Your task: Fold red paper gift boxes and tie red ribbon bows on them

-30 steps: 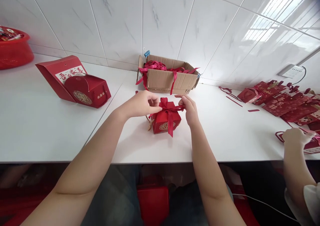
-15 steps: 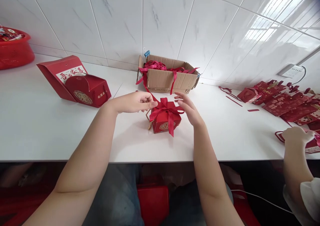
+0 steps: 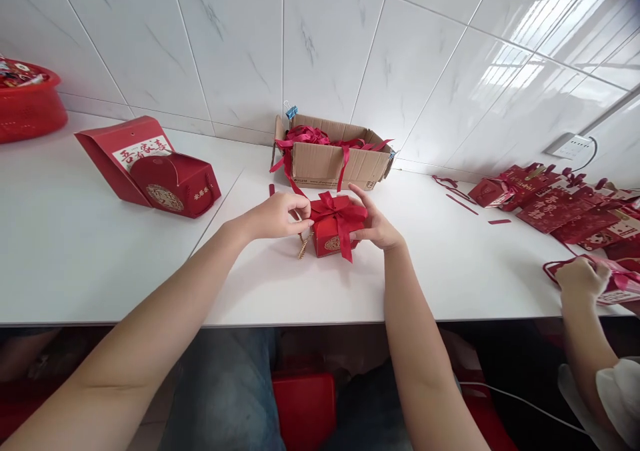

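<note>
A small red gift box (image 3: 323,246) with a gold round emblem stands on the white table in front of me, tied with a red ribbon bow (image 3: 336,212). My left hand (image 3: 281,216) is at its left side, thumb and fingers pinched on the ribbon by the bow's left loop. Round the box's right side curves my right hand (image 3: 379,228), thumb on the front and one finger raised behind; its other fingers are partly hidden by box and ribbon. A gold twisted cord (image 3: 303,246) hangs at the box's left.
Behind the gift box stands a cardboard box (image 3: 320,164) of red ribbon. A larger red box (image 3: 183,181) sits left, a red basin (image 3: 30,108) far left. Red gift bags (image 3: 545,201) line the right, where a co-worker's hand (image 3: 583,278) is on another ribboned box.
My right hand has come in from beside the box onto its right side. My left hand has moved slightly to the bow's left loop and pinches it. The box has turned slightly.
</note>
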`<action>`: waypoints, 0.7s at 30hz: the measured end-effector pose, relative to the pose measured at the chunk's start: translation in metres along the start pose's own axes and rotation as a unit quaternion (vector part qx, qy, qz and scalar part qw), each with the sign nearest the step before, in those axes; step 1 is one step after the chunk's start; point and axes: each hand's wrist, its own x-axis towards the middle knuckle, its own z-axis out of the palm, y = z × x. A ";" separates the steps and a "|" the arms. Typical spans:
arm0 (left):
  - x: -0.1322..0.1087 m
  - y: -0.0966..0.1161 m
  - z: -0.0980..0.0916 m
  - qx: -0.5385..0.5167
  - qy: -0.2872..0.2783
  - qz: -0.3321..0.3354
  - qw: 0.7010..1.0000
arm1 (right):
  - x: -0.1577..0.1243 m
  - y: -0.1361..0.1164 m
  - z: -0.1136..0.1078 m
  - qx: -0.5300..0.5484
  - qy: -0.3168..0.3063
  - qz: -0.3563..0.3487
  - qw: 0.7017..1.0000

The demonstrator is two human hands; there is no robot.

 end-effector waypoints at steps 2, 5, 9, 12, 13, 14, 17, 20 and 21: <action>-0.004 -0.007 0.008 0.027 0.059 0.062 0.996 | 0.000 -0.001 0.000 -0.004 0.007 -0.007 1.000; -0.009 -0.017 0.021 0.051 0.101 0.117 0.987 | -0.002 -0.002 -0.001 -0.002 -0.010 0.003 1.000; -0.012 -0.023 0.032 0.078 0.113 0.122 0.983 | -0.003 -0.002 0.000 0.012 -0.039 0.018 0.999; -0.014 -0.020 0.034 0.009 0.082 0.064 0.995 | -0.001 -0.003 0.001 -0.001 -0.013 0.023 1.000; -0.015 -0.019 0.033 -0.042 0.075 0.036 0.996 | 0.000 -0.004 0.002 -0.008 0.020 0.012 1.000; -0.015 -0.018 0.033 -0.101 0.073 0.002 0.992 | 0.000 -0.006 0.001 -0.013 0.064 -0.005 0.998; -0.011 -0.016 0.032 -0.277 0.079 -0.131 0.949 | 0.001 -0.011 0.000 -0.011 0.211 -0.071 0.975; -0.006 -0.014 0.031 -0.369 0.038 -0.248 0.895 | 0.000 -0.013 0.002 0.008 0.271 -0.096 0.958; -0.004 -0.014 0.031 -0.385 0.026 -0.271 0.882 | 0.000 -0.013 0.004 0.004 0.273 -0.092 0.957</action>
